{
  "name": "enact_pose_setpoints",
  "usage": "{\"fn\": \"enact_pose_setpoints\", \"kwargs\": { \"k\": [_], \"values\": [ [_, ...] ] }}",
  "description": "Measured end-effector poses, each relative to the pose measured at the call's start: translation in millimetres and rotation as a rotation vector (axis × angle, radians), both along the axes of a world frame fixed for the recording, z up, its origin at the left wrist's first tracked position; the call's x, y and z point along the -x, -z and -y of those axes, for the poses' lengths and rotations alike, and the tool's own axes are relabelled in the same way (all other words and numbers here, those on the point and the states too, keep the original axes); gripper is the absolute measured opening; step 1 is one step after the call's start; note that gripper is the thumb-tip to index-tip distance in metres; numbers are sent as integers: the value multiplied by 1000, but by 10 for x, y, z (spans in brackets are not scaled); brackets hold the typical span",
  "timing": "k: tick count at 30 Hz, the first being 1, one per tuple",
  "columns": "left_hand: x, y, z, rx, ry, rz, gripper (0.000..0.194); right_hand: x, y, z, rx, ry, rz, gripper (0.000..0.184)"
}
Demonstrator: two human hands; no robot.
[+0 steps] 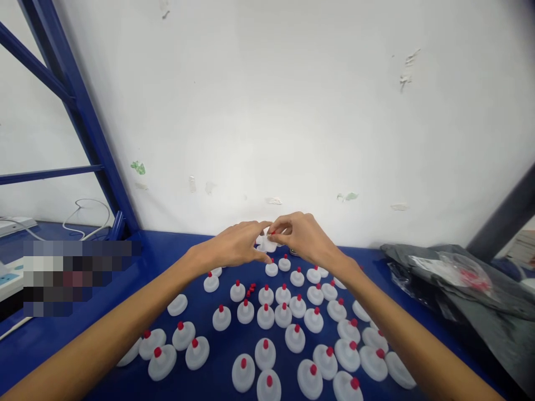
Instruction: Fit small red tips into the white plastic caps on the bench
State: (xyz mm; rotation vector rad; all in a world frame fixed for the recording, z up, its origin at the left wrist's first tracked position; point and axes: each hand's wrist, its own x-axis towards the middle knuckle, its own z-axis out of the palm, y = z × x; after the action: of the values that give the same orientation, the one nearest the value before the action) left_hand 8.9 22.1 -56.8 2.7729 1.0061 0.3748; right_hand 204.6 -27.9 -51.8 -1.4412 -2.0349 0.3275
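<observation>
Near the back edge of the blue table, my left hand (236,243) curves its thumb and fingers around a white spouted lid (270,245), partly hidden by the fingers. My right hand (303,236) meets it from the right, thumb and forefinger pinched on a small red cap (273,234) at the lid's spout. Below both hands, several round white lids stand spout up with red caps on, such as one lid (266,317) in the middle. A few loose red caps (251,290) lie among them. One lid (178,304) on the left shows no red cap.
Blue metal posts (90,117) rise at the left, and a dark post (505,211) leans at the right. Grey plastic bags (468,289) lie on the right side of the table (163,253). A power strip (12,275) and white cables sit at the left. A white wall (267,111) closes the back.
</observation>
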Motion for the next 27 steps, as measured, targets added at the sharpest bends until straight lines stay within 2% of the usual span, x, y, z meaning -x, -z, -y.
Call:
{"fn": "enact_pose_setpoints", "kwargs": {
  "k": [2, 8, 12, 17, 23, 27],
  "values": [
    [43, 20, -43, -39, -43, -65, 56, -24, 20, 2, 79, -11, 80, 7],
    [94, 86, -92, -133, -187, -258, 22, -19, 179, -18, 216, -56, 253, 21],
    [94, 131, -114, -125, -233, -389, 25, -26, 263, -42, 237, -63, 310, 26],
    [103, 141, -132, -109, -227, -455, 27, -39, 289, -41, 293, -64, 339, 23],
    [72, 162, -118, -100, -215, -434, 23, -14, 213, -19, 235, 24, 368, 19],
    [64, 61, -87, -125, -208, -310, 11, 25, 145, -9, 120, 104, 349, 15]
  ]
}}
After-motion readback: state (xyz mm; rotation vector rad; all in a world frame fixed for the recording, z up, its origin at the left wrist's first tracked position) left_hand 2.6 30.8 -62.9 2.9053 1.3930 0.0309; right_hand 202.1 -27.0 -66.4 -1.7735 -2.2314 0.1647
